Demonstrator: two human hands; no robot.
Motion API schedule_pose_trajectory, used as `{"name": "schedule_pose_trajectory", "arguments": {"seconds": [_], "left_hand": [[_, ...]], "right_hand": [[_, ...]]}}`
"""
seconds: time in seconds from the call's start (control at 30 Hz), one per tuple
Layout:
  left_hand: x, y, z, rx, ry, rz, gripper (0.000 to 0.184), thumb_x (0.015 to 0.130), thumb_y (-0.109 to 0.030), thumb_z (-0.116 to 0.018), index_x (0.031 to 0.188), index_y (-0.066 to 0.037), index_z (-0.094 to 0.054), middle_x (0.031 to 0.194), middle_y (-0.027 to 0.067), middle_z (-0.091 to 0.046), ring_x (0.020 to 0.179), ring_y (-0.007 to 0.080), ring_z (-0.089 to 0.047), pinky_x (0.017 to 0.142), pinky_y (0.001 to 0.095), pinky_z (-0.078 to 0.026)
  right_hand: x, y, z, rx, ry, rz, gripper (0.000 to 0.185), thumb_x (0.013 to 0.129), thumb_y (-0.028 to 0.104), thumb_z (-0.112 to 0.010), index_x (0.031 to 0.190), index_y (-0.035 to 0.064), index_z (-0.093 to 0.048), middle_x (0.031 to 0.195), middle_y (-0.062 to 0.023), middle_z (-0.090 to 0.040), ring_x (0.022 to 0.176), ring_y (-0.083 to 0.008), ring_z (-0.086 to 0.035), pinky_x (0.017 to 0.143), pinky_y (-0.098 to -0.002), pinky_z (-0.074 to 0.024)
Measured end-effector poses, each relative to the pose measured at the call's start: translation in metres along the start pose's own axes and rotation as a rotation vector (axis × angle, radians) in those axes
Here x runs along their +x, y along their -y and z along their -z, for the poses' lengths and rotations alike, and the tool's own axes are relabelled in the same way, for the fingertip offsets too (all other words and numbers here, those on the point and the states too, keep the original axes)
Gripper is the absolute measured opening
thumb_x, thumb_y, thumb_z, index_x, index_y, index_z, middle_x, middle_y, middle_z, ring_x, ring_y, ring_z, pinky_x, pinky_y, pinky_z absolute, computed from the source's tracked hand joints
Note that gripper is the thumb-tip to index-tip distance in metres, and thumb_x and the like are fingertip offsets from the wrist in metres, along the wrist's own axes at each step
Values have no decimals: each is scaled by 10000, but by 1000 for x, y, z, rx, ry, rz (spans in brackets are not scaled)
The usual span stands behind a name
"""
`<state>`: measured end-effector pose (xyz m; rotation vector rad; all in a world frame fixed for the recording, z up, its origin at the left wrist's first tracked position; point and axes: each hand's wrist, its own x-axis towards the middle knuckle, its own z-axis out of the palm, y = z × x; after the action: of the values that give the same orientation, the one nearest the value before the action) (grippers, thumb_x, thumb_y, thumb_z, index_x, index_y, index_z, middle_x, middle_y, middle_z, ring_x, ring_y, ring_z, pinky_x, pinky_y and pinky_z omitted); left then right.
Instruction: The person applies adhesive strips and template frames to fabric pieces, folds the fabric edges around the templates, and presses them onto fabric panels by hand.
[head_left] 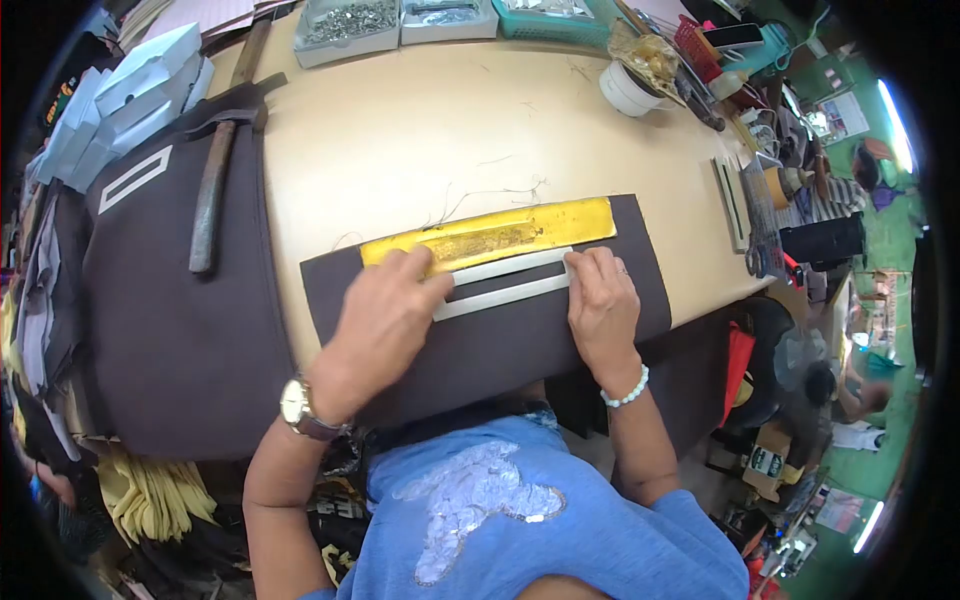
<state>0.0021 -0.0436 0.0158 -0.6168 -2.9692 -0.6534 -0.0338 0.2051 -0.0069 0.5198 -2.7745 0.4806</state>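
Observation:
A white rectangular frame [505, 299] with a long slot lies on a dark cloth piece [480, 350] at the table's front. My left hand [385, 310] pinches the frame's left end, fingers bent together, and also touches the yellow strip. My right hand [602, 300] pinches the frame's right end between thumb and fingers. Just behind the frame, along the cloth's far edge, rests a worn yellow strip [490, 232]. The frame runs parallel to this strip. Its two ends are partly hidden under my fingers.
At left, a hammer [212, 190] and a small white frame [136, 180] lie on dark fabric [180, 340]. Boxes of metal parts [347, 25] line the back. A white tub [630, 90] stands back right, and another frame [733, 205] lies near the right edge.

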Motion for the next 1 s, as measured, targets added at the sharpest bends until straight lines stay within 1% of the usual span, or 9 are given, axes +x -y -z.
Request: {"name": "schedule_pose_trajectory", "arguments": {"seconds": [0.1, 0.13, 0.17, 0.23, 0.4, 0.7, 0.8, 0.87, 1.0], "left_hand": [[-16, -13, -18, 169, -89, -121, 174, 719, -33, -562, 883, -16, -617, 886, 98, -532, 907, 252, -547, 756, 346, -465], [-21, -17, -19, 146, -37, -63, 278, 757, -4, -539, 1023, -3, -621, 1113, 123, -577, 1098, 299, -532, 877, 392, -445], [-25, -19, -21, 169, -76, -50, 303, 758, 0, -535, 1048, -10, -618, 1153, 123, -569, 1141, 305, -507, 916, 413, -417], [-32, -21, -30, 221, -167, -29, 352, 760, 8, -526, 1099, -23, -614, 1232, 124, -552, 1226, 318, -457, 994, 454, -363], [-39, -22, -31, 192, -126, 66, 443, 739, 33, -511, 1156, -82, -605, 1304, 82, -528, 1298, 337, -377, 1067, 587, -192], [-38, -21, -24, 218, -51, 47, 496, 707, 59, -531, 1175, -88, -602, 1306, 67, -521, 1304, 324, -365, 1061, 675, -113], [-41, -18, -28, 245, -59, 15, 494, 700, 53, -547, 1175, -74, -597, 1310, 80, -508, 1328, 328, -337, 1056, 680, -115], [-40, -17, -26, 260, -67, 5, 497, 698, 52, -548, 1179, -66, -594, 1318, 89, -496, 1348, 331, -311, 1056, 679, -119], [-43, -21, -26, 272, -49, -5, 495, 712, 32, -548, 1199, -44, -585, 1335, 108, -469, 1375, 330, -272, 1058, 673, -122]], "right_hand": [[-1, 1, 7, 70, -9, 37, 197, 824, 44, -555, 999, 18, -643, 945, -119, -600, 908, -300, -582, 794, -402, -456], [-2, 11, 3, 38, -73, 109, 220, 824, 47, -542, 1019, 8, -637, 981, -133, -606, 930, -311, -582, 818, -411, -452], [-1, 22, -1, 2, -144, 184, 243, 825, 50, -529, 1039, -1, -632, 1018, -148, -612, 951, -321, -582, 842, -420, -448], [-9, 62, -17, 243, -42, 316, 341, 828, 60, -496, 1146, -34, -578, 1144, -196, -594, 1064, -345, -566, 935, -449, -419], [-16, 79, -35, 243, 118, 288, 490, 846, 52, -465, 1325, -43, -435, 1245, -195, -561, 1189, -279, -529, 1023, -482, -360], [-20, 2, -10, 50, 80, 120, 471, 850, 9, -427, 1320, -13, -450, 1280, -138, -563, 1170, -238, -555, 1023, -519, -345], [-18, -15, -3, -34, 52, 8, 443, 855, 9, -429, 1295, -16, -467, 1210, -133, -603, 1169, -241, -548, 1022, -578, -307], [-12, -13, 5, -70, 53, -30, 423, 856, 18, -437, 1276, -20, -480, 1135, -148, -631, 1153, -246, -551, 1022, -602, -282], [-8, 21, 6, -207, -36, 1, 412, 848, 4, -427, 1250, -48, -503, 1195, -184, -599, 1097, -282, -585, 982, -570, -324]]}}
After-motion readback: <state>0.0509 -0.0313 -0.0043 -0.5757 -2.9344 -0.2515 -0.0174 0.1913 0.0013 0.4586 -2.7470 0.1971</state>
